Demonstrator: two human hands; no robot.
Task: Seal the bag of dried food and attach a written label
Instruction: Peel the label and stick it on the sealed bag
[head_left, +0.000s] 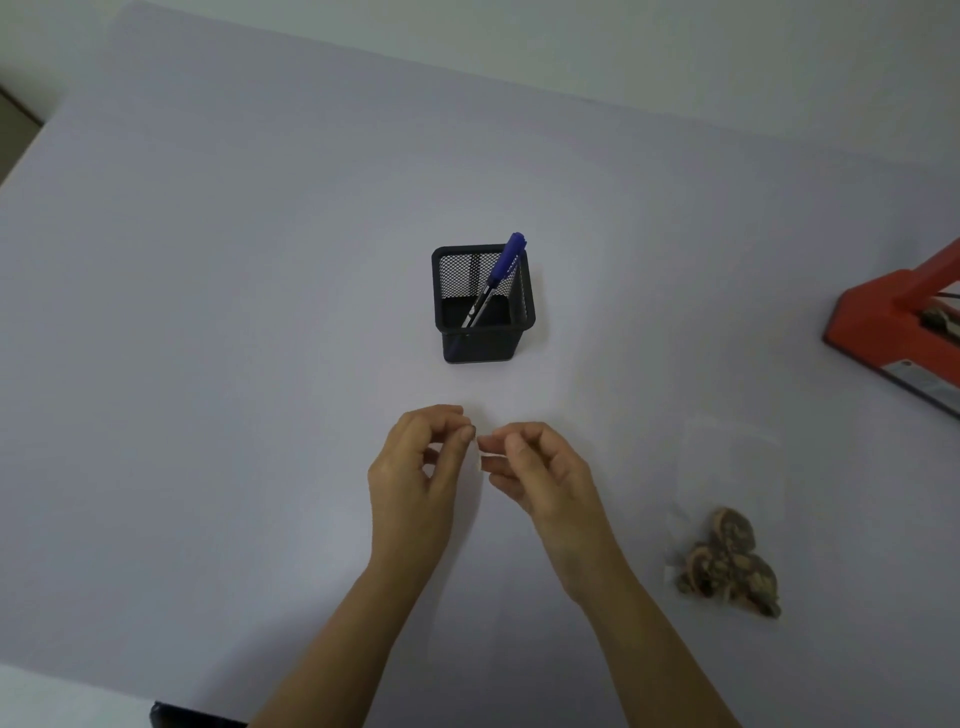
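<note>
A clear plastic bag (727, 467) lies flat at the right of the table, with brown dried food slices (730, 564) bunched at its near end. My left hand (418, 467) and my right hand (540, 470) meet at the table's middle, fingertips pinched on a small white label (485, 451) held between them. A blue-capped marker (501, 273) stands tilted in a black mesh pen holder (483, 306) just beyond my hands.
An orange heat sealer (904, 332) sits at the right edge of the pale table (208, 312). A dark object (192, 717) shows at the near table edge, bottom left.
</note>
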